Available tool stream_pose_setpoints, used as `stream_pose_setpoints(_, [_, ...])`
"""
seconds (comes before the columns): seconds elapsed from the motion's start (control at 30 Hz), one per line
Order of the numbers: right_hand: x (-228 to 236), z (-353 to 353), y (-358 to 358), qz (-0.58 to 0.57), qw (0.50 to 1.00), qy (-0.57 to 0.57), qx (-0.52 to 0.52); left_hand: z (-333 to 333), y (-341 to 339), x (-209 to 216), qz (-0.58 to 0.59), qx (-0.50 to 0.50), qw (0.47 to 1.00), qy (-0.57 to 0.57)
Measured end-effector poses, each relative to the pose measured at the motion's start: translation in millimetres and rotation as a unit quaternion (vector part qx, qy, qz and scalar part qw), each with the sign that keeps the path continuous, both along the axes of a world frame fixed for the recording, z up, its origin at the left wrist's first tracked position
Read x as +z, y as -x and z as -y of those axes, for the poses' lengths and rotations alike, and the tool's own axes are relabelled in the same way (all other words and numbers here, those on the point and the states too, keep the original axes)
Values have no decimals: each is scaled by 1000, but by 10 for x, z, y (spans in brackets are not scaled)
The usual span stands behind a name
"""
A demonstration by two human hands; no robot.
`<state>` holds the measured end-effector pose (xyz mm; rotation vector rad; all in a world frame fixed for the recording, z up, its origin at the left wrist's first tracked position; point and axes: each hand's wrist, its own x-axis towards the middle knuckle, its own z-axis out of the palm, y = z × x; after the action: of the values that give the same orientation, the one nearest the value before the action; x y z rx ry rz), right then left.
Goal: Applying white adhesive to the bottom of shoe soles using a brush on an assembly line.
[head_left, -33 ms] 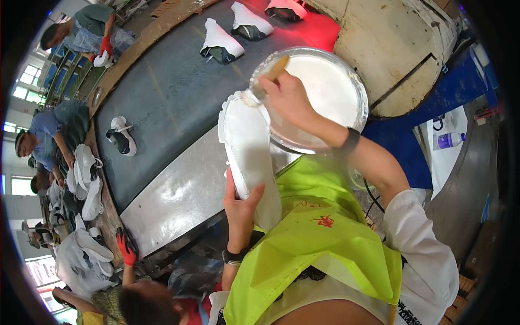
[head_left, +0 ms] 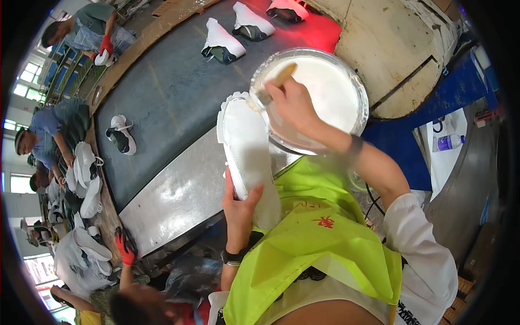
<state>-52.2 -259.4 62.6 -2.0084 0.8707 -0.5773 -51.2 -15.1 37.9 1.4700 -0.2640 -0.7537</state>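
Note:
My left hand [head_left: 240, 210] is closed round the lower part of a white shoe [head_left: 245, 138], whose pale underside faces up and whose far end reaches the bowl. In my right hand [head_left: 294, 107] is a brush with a wooden handle [head_left: 285, 75]; its bristles meet the shoe's upper right edge. Just right of the shoe stands a round metal bowl [head_left: 364, 108] of white liquid [head_left: 329, 81], with white residue along its rim. My right hand is over the bowl's left part.
A dark conveyor belt [head_left: 162, 103] carries several white-and-dark shoe uppers [head_left: 222, 40]. Between it and me runs a metal ledge [head_left: 168, 192]. Left of the belt, co-workers handle shoes; one red-gloved hand [head_left: 125, 246] rests by the ledge. A worn cream machine cover [head_left: 390, 54] stands at the far right.
My right hand and the brush have shifted slightly right and down along the shoe's edge. The left hand and shoe stay almost in place. A co-worker's head at lower left has moved left.

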Motion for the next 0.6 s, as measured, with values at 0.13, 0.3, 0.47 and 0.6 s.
stream_pose_setpoints(0.13, [-246,-346,418,81,997,-3,-8,-17,-82,-42,-31,36,999,22])
stream_pose_setpoints(0.3, [146,-261,325,182,980,-80,9,96,-893,70,-18,42,999,2])
stream_pose_setpoints(0.47, [324,360,536,208,974,-91,-27,931,-2500,-178,5,18,999,-40])
stream_pose_setpoints(0.6, [370,544,451,218,970,-87,-54,1503,-4197,-1049,143,88,978,-125])
